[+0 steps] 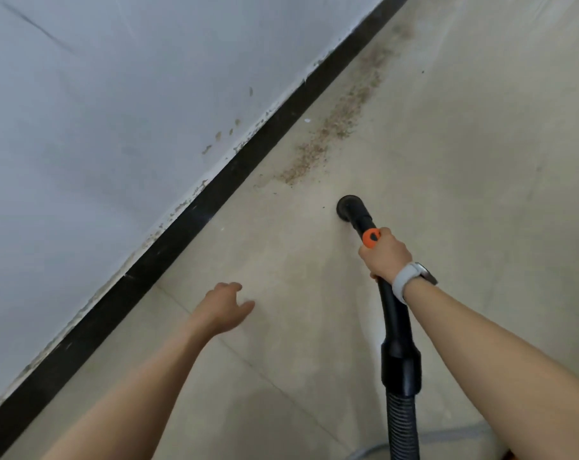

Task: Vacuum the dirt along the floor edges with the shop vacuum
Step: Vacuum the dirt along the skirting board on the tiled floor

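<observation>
I stand in a bare interior room, seemingly under finishing: pale tiled floor [464, 161], black skirting [195, 224], paint-flecked white wall [99, 111], dirt [334, 127] along the floor's edge.

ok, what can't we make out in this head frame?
- Shop vacuum body: out of frame; the hose is cut off by the bottom edge.
- Nozzle mouth: faces the floor, so contact is unclear.
- Right hand fingers: hidden, wrapped under the wand.
- Dirt trail: far end blurs near the top edge.
</observation>
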`<state>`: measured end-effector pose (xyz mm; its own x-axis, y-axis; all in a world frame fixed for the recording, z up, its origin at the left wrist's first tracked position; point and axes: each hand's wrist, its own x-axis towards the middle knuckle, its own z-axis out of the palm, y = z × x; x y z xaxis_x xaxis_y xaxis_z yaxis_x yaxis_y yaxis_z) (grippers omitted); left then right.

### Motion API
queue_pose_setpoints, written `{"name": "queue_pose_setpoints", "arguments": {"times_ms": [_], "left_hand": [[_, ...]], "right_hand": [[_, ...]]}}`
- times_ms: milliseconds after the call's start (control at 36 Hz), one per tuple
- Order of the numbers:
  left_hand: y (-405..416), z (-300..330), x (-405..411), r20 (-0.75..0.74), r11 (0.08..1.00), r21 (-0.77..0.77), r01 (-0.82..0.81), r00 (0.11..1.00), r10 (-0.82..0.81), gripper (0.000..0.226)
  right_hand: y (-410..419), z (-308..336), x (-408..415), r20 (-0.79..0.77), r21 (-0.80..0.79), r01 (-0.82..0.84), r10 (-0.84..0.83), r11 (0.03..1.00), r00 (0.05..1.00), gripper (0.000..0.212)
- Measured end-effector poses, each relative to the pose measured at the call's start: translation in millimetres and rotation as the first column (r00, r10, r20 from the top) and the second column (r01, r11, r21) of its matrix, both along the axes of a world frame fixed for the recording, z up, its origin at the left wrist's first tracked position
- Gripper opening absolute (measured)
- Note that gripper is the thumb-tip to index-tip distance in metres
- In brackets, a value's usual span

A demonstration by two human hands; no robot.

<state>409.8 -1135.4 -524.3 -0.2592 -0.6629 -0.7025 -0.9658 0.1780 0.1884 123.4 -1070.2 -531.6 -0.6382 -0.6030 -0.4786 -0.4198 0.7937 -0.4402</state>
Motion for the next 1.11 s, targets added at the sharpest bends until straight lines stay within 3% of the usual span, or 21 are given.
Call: {"name": "queue_pose_setpoints", "arguments": {"times_ms": [194, 389, 500, 583, 667, 806, 861, 917, 972, 1000, 1056, 1111], "left_hand": [[-2.7, 45.1, -28.2, 0.022, 0.995, -0.071, 0.07, 0.997, -0.069, 0.052], [-13.9, 100.4, -81.1, -0.041, 0.998, 0.03, -0.054, 0.998, 0.056, 0.048], [-36.2, 128.9, -121.0, -0.104, 0.985, 0.114, -0.128, 0.985, 0.14, 0.039], [-53.3, 140.3, -145.8, -0.232, 0.929, 0.225, -0.293, 0.91, 0.343, 0.047], [-67.9, 141.6, -157.2, -0.269, 0.859, 0.343, -0.38, 0.836, 0.478, 0.055], [-104.6, 131.9, -170.1, -0.401, 0.676, 0.566, -0.472, 0.558, 0.726, 0.024], [-115.3, 119.5, -177.1, -0.449, 0.716, 0.514, -0.472, 0.563, 0.694, 0.02], [-124.1, 101.2, -183.6, -0.486, 0.772, 0.431, -0.467, 0.6, 0.635, 0.022], [-132.7, 83.6, -189.0, -0.497, 0.765, 0.416, -0.491, 0.582, 0.644, 0.032], [-139.0, 74.3, -190.1, -0.485, 0.74, 0.424, -0.521, 0.56, 0.672, 0.037], [-147.8, 60.6, -186.9, -0.44, 0.616, 0.507, -0.603, 0.434, 0.786, 0.036], [-151.7, 45.8, -181.8, -0.384, 0.509, 0.592, -0.625, 0.336, 0.86, 0.035]], "right_hand": [[-16.2, 16.0, 41.1, 0.133, 0.027, -0.241, 0.236, 0.97, 0.963, 0.029], [15.8, 47.7, 35.4, 0.3, -0.042, -0.185, 0.189, 0.982, 0.935, 0.034], [-0.8, 77.6, 28.1, 0.264, -0.138, -0.218, 0.248, 0.966, 0.932, 0.038], [-28.0, 100.6, 26.4, 0.23, -0.182, -0.246, 0.284, 0.952, 0.931, 0.045], [-54.1, 121.4, 28.5, 0.224, -0.227, -0.272, 0.322, 0.935, 0.92, 0.051], [-81.6, 131.9, 31.5, 0.183, -0.198, -0.31, 0.345, 0.93, 0.92, 0.051], [-90.4, 123.1, 26.4, 0.2, -0.191, -0.251, 0.288, 0.949, 0.937, 0.051], [-95.4, 111.1, 21.5, 0.303, -0.176, -0.15, 0.199, 0.973, 0.932, 0.052], [-91.6, 97.1, 20.0, 0.432, -0.136, -0.065, 0.118, 0.989, 0.894, 0.051], [-85.8, 89.6, 20.4, 0.488, -0.124, -0.05, 0.105, 0.991, 0.866, 0.045], [-67.4, 75.5, 20.6, 0.551, -0.121, -0.06, 0.117, 0.991, 0.826, 0.028], [-51.5, 67.1, 19.1, 0.514, -0.104, -0.081, 0.123, 0.991, 0.849, 0.021]]}}
